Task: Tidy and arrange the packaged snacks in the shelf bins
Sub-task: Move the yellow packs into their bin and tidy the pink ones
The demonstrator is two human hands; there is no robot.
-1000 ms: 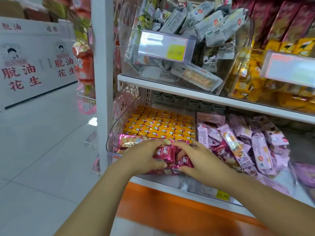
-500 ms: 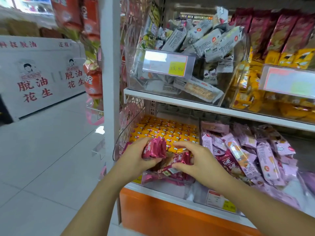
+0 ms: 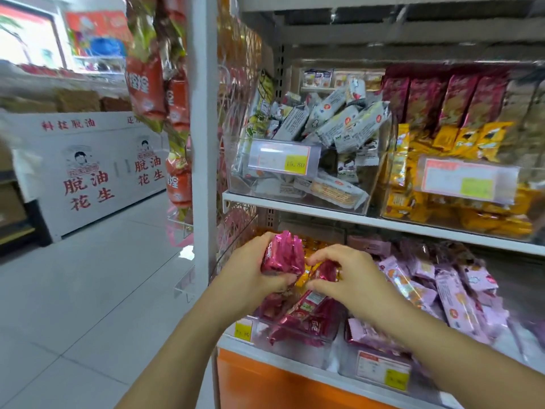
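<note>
Magenta snack stack now raised higher, gripped in left hand; right hand pinches another magenta pack. Upper bin tag reads 15.80.

Retail shop, shelf bins w/ packaged snacks, yellow price tags, tiled aisle floor

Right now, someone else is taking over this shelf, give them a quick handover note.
Left hand: grip shut on a stack of magenta packs, lifted above the lower-left bin.
Right hand: grip shut on one magenta pack beside it.
Done: some packs gathered.
Left: loose magenta packs lie jumbled in the bin; line them up, set the held ones in.
</note>
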